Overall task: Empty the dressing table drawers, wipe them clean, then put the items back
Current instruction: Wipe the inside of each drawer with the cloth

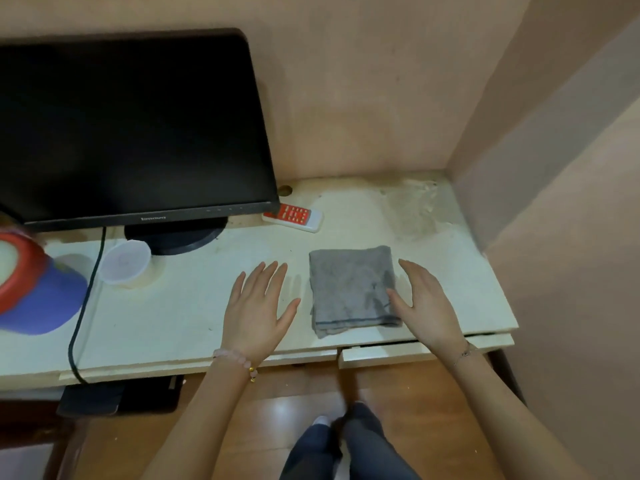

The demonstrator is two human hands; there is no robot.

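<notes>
A folded grey cloth (349, 289) lies flat on the cream table top (180, 320), near its front edge. My left hand (258, 311) hovers open just left of the cloth, fingers spread, holding nothing. My right hand (424, 303) is open at the cloth's right edge, its thumb over the cloth's corner. Below the table's front edge, two shut drawer fronts (384, 355) meet at a narrow gap under the cloth.
A black monitor (131, 129) stands at the back left, its cable (81, 306) running over the front edge. A red-and-white remote (294, 216), a clear plastic cup (124, 263) and a red and blue container (38, 289) sit nearby. Walls close in the right side.
</notes>
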